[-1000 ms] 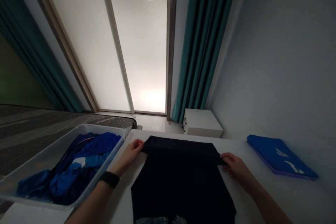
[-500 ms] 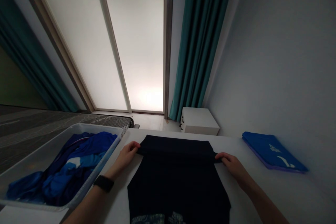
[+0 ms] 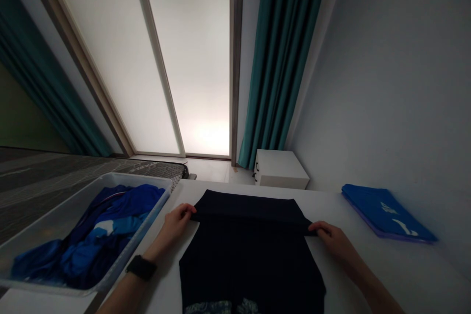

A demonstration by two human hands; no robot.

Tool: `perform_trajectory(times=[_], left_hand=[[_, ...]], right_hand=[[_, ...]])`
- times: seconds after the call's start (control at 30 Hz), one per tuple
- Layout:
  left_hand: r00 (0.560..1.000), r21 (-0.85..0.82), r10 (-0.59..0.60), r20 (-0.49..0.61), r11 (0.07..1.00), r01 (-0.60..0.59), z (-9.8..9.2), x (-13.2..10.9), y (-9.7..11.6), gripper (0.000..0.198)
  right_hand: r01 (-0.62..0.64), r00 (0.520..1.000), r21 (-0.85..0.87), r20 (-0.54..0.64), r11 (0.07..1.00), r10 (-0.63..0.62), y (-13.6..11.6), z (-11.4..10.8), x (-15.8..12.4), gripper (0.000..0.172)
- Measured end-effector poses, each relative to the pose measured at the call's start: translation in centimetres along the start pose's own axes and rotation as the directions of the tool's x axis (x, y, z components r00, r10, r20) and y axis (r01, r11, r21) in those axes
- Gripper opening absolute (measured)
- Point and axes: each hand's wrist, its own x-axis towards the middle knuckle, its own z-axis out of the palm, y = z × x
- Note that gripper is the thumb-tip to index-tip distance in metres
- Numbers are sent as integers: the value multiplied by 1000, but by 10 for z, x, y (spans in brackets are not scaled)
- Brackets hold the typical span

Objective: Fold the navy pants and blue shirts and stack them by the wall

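A dark navy garment (image 3: 250, 250) lies flat on the white table (image 3: 397, 274) in front of me, its far part folded over toward me. My left hand (image 3: 176, 223) pinches the left end of that fold. My right hand (image 3: 331, 240) pinches the right end of it. Both hands are closed on the cloth. A black watch (image 3: 141, 267) sits on my left wrist. A patterned strip shows at the garment's near edge, cut off by the frame.
A clear plastic bin (image 3: 44, 228) with several crumpled blue garments (image 3: 99, 235) stands at the left. A folded blue garment (image 3: 386, 213) lies at the right by the wall. Beyond the table are a white cabinet (image 3: 281, 169), teal curtains (image 3: 283, 59) and a frosted sliding door.
Both hands have drawn the folded edge a little nearer to me along the garment. The view has shifted slightly.
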Motion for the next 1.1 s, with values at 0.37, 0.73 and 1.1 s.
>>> perform_trajectory(times=[0.37, 0.73, 1.1], left_hand=[[997, 215, -67, 38, 975, 57, -4, 12, 9, 24], [986, 382, -155, -58, 909, 165, 30, 71, 21, 41], [981, 281, -181, -66, 940, 192, 40, 82, 22, 35]], right_hand=[[-68, 997, -396, 7, 916, 77, -13, 4, 5, 15], [-130, 989, -421, -123, 898, 86, -36, 30, 68, 31], [-137, 982, -466, -179, 874, 59, -39, 36, 82, 37]])
